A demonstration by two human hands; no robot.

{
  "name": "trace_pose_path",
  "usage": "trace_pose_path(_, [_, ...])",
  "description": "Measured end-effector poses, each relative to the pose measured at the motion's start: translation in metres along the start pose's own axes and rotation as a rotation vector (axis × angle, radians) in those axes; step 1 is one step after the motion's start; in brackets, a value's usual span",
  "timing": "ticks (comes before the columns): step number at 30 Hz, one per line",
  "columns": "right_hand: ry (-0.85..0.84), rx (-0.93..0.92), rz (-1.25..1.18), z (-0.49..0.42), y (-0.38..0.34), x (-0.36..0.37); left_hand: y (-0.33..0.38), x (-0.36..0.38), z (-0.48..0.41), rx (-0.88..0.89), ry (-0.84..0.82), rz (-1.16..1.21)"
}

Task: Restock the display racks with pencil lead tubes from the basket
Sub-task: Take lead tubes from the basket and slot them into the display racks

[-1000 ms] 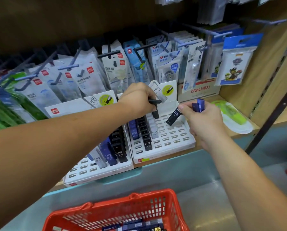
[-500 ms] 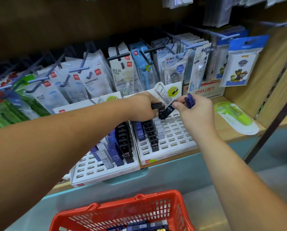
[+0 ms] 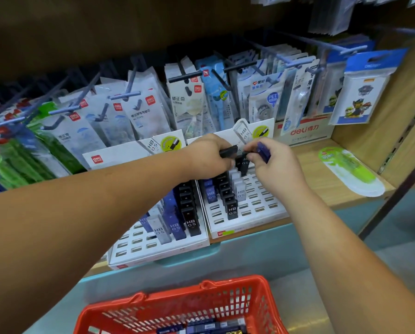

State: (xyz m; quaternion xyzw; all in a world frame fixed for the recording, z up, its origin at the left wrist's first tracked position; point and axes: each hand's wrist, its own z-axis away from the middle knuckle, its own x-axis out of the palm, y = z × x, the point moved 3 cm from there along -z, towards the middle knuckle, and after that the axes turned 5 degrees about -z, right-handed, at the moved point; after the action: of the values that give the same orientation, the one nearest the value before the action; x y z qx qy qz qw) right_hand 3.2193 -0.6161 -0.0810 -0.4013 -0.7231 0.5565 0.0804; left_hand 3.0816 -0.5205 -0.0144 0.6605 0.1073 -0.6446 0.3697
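Mid-restock: left hand (image 3: 207, 157) grips a black plastic lead tube (image 3: 228, 151); right hand (image 3: 275, 165) holds a blue tube (image 3: 264, 151); white slotted rack (image 3: 261, 208) beneath has free slots; red plastic basket (image 3: 168, 300) holds more.

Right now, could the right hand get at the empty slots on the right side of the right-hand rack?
Probably yes. The right hand hovers over the back of the right-hand rack, and the empty slots below it lie uncovered, though its grip holds a blue tube.
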Motion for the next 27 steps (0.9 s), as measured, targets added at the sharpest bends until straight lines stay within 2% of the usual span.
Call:
trace_pose_path(2, [-0.025,0.0,0.008,-0.002,0.003,-0.002,0.0,0.001,0.007,-0.062,-0.022,0.208])
trace_pose_path(4, [-0.077,0.017,0.006,-0.002,0.004,0.001,0.0,0.004,0.015,-0.187,-0.114,0.525])
trace_pose_path(6, [-0.109,0.042,0.016,-0.001,0.007,0.006,0.001,0.003,0.022,-0.231,-0.173,0.789])
trace_pose_path(8, [-0.109,0.074,0.042,0.001,0.011,0.009,0.001,0.001,0.03,-0.224,-0.217,0.913])
trace_pose_path(11, [-0.089,0.114,0.043,0.002,0.014,0.009,0.001,-0.005,0.037,-0.204,-0.241,0.96])
trace_pose_path(16, [-0.012,0.168,-0.101,0.006,-0.003,-0.014,0.004,-0.015,0.039,-0.164,-0.118,0.876])
trace_pose_path(21, [-0.118,0.493,-0.469,0.022,-0.015,-0.033,0.021,-0.016,0.029,-0.113,-0.049,0.854])
trace_pose_path(23, [-0.123,0.549,-0.563,0.024,-0.017,-0.037,0.025,-0.018,0.024,-0.085,0.004,0.676])
trace_pose_path(27, [-0.126,0.592,-0.658,0.024,-0.015,-0.042,0.026,-0.022,0.016,-0.01,0.147,0.119])
